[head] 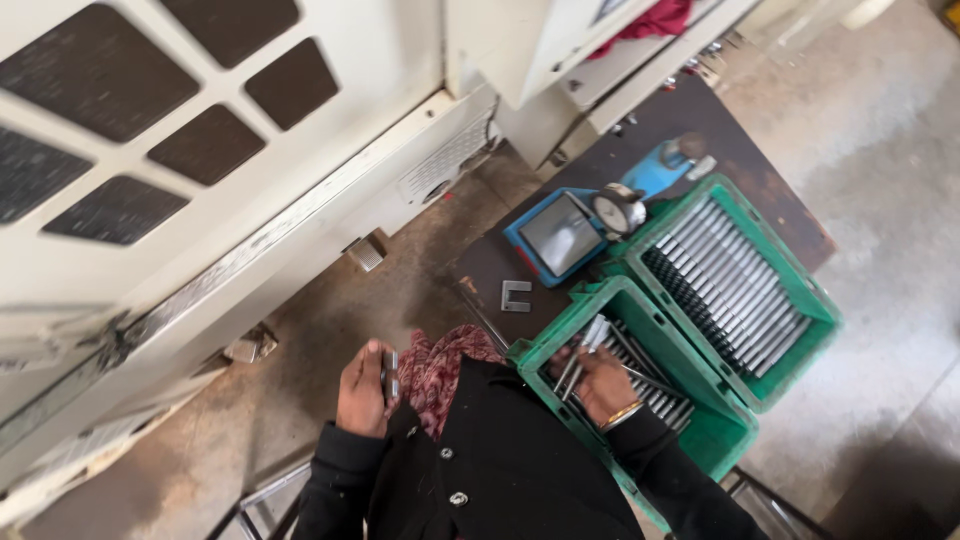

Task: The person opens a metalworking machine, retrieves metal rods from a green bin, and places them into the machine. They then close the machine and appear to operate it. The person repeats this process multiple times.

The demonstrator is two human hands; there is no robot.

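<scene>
Your right hand (604, 383) grips several steel rods (580, 352) over the near green crate (640, 310), your left hand (364, 388) clasps one rod (391, 374) at far left, so pickup appears underway; next, lift them clear carefully.

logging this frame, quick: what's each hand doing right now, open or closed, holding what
Left hand: closed on a short metal rod.
Right hand: closed on a bunch of metal rods, over the near green crate.
</scene>
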